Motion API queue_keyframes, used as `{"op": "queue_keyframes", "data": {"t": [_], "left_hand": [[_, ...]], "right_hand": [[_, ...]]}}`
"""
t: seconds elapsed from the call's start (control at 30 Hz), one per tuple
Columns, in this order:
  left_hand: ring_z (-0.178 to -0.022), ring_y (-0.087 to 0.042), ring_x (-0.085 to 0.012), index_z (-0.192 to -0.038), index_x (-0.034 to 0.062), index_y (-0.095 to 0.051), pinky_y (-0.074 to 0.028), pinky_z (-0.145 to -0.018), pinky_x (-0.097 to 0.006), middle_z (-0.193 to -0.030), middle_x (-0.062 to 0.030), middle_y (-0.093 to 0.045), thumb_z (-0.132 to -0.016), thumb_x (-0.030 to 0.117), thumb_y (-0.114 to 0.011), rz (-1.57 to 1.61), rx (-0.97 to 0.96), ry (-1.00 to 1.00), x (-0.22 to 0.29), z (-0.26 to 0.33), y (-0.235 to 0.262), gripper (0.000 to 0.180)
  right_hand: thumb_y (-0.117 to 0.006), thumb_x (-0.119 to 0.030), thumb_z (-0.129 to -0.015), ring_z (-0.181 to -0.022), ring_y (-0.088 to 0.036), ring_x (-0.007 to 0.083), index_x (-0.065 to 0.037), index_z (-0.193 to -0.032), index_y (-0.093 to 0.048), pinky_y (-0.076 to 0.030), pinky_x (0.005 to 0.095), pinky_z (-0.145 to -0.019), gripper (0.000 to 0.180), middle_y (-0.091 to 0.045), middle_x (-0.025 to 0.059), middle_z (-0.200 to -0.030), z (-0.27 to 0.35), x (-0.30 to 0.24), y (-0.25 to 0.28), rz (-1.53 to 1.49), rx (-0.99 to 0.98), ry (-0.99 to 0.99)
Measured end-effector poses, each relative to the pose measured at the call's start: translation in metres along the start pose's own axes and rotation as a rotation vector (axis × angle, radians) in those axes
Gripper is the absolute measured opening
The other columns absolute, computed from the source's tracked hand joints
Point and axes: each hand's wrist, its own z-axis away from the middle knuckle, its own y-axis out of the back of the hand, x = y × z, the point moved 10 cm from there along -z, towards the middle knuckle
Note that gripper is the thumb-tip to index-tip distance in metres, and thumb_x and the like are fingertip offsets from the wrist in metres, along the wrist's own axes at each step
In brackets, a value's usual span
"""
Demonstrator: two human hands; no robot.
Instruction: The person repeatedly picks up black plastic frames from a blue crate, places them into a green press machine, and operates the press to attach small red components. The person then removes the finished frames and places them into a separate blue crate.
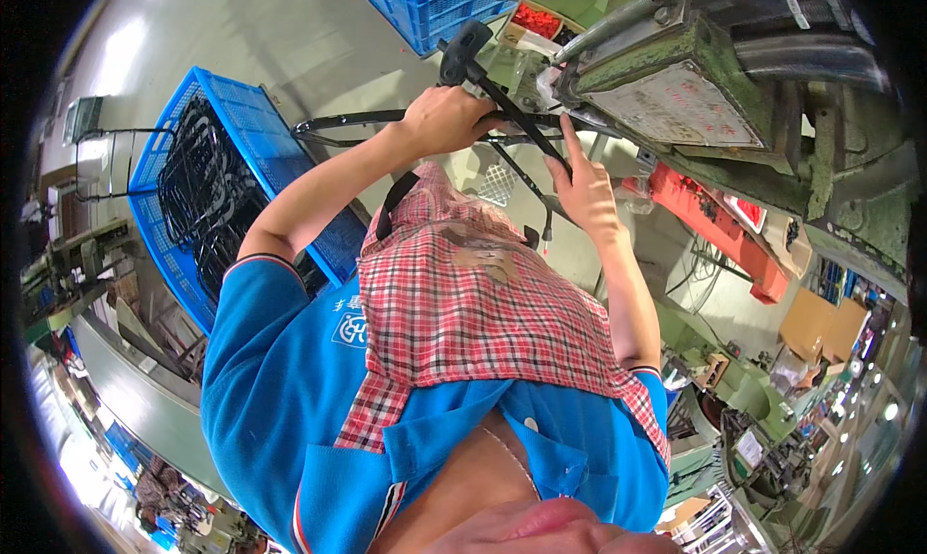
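Note:
My left hand (446, 120) is closed around a thin black metal frame (352, 121), whose bars stretch left toward a blue crate and right toward the machine. My right hand (587, 195) grips the lower end of a black bar with a blocky head (465, 54); its exact kind is unclear. This bar slants across the frame, its head up and left, just beyond my left hand. My right index finger points upward beside the frame's right end, near the machine. Part of the frame is hidden behind my left fingers.
A green, worn machine (710, 100) with a pale plate stands at the right. A blue crate (249, 139) of black wire parts is at the left, another blue crate (425, 15) ahead. Red parts (534, 20) fill a box. A red tray (710, 228) sits below the machine.

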Motion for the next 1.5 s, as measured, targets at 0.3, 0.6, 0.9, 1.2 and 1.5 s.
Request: {"op": "queue_keyframes", "data": {"t": [0.3, 0.6, 0.9, 1.2, 1.5], "left_hand": [[-0.07, -0.064, -0.0342, -0.101, 0.014, -0.068, -0.051, -0.061, -0.046, -0.075, -0.0141, -0.066, -0.091, 0.04, -0.056, -0.025, -0.087, 0.011, -0.01, -0.027, -0.002, 0.03], [-0.073, -0.066, -0.0354, -0.096, 0.0094, -0.068, -0.052, -0.067, -0.045, -0.075, -0.0151, -0.066, -0.091, 0.042, -0.053, 0.003, -0.119, -0.019, -0.012, -0.03, -0.012, 0.036], [-0.076, -0.066, -0.0359, -0.093, 0.0104, -0.068, -0.052, -0.068, -0.046, -0.077, -0.0158, -0.067, -0.091, 0.044, -0.053, 0.06, -0.143, -0.008, -0.025, -0.034, -0.03, 0.037], [-0.07, -0.065, -0.0364, -0.093, 0.0106, -0.065, -0.053, -0.065, -0.046, -0.073, -0.0162, -0.065, -0.091, 0.041, -0.053, -0.041, -0.11, -0.036, -0.029, -0.037, -0.045, 0.033], [-0.083, -0.065, -0.0342, -0.095, 0.0089, -0.065, -0.052, -0.069, -0.046, -0.08, -0.0142, -0.065, -0.089, 0.039, -0.057, -0.02, -0.168, -0.137, -0.025, -0.046, -0.02, 0.031]], "right_hand": [[-0.059, -0.023, -0.092, -0.065, -0.054, 0.048, -0.023, -0.145, -0.034, -0.044, 0.0502, -0.062, 0.059, -0.055, 0.0271, -0.066, -0.017, 0.0, 0.002, -0.074, 0.119, 0.121], [-0.06, -0.013, -0.091, -0.07, -0.055, 0.0478, -0.018, -0.142, -0.039, -0.047, 0.043, -0.064, 0.056, -0.056, 0.0298, -0.072, -0.015, 0.005, 0.001, -0.182, 0.02, -0.038], [-0.058, -0.017, -0.091, -0.068, -0.056, 0.0479, -0.018, -0.142, -0.036, -0.046, 0.0475, -0.06, 0.056, -0.056, 0.0279, -0.066, -0.02, 0.016, -0.016, -0.184, -0.007, -0.079], [-0.055, -0.015, -0.092, -0.069, -0.056, 0.0483, -0.024, -0.145, -0.033, -0.048, 0.0411, -0.061, 0.058, -0.056, 0.0298, -0.071, -0.023, 0.034, -0.04, -0.171, -0.02, -0.053], [-0.055, -0.015, -0.092, -0.062, -0.057, 0.0449, -0.028, -0.147, -0.03, -0.047, 0.0424, -0.056, 0.062, -0.055, 0.0282, -0.068, -0.019, 0.032, -0.038, -0.107, -0.043, -0.064]]}}
